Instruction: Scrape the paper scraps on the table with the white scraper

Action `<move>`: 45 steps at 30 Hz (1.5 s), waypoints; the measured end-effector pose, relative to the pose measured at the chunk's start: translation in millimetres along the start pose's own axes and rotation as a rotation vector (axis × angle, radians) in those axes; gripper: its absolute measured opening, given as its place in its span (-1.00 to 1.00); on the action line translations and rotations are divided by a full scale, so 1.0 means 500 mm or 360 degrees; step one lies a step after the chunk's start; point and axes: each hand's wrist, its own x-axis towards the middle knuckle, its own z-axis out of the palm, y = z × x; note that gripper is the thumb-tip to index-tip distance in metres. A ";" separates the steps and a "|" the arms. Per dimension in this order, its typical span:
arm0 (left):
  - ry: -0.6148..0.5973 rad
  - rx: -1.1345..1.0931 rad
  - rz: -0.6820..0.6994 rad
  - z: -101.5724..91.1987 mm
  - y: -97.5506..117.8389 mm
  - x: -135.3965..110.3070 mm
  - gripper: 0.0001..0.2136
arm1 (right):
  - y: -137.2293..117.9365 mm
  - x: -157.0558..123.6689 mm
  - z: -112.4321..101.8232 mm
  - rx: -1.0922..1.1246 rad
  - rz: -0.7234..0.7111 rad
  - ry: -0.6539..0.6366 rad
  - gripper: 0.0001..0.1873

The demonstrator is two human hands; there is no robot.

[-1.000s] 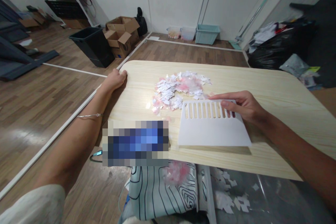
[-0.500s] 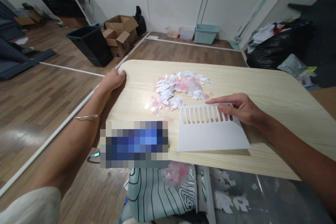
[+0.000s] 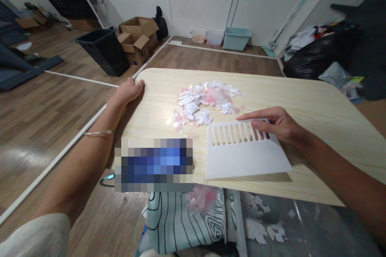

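Observation:
A white plastic scraper board (image 3: 244, 156) with a row of slots along its far edge lies flat on the light wooden table (image 3: 316, 100). My right hand (image 3: 273, 124) rests on its slotted far right end, fingers stretched out and pressing it. My left hand (image 3: 128, 90) grips the table's far left corner, fingers curled over the edge. A heap of small white and pink paper scraps (image 3: 205, 102) sits on the table just beyond the board, between my hands.
A patterned cloth bag (image 3: 181, 221) with pink scraps and a clear sheet (image 3: 286, 225) strewn with white scraps lie below the table's near edge. On the floor stand a black bin (image 3: 104, 50), cardboard boxes (image 3: 137, 38), a teal tub (image 3: 237, 38) and black rubbish bags (image 3: 319, 54).
My right hand has drawn the board a little nearer and turned it slightly, away from the scrap heap. My left hand has stayed on the table corner.

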 end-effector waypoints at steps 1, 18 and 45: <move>-0.0006 0.0017 0.0006 0.000 0.001 -0.001 -0.34 | -0.001 0.001 0.000 -0.0003 -0.0019 -0.0037 -0.62; -0.0117 0.0083 0.0059 -0.014 0.011 -0.011 -0.35 | -0.004 0.006 -0.001 0.0143 -0.0061 -0.0125 -0.60; -0.0113 0.0108 0.0043 -0.010 0.007 -0.007 -0.32 | 0.024 0.008 -0.019 0.0058 -0.0046 -0.0098 -0.53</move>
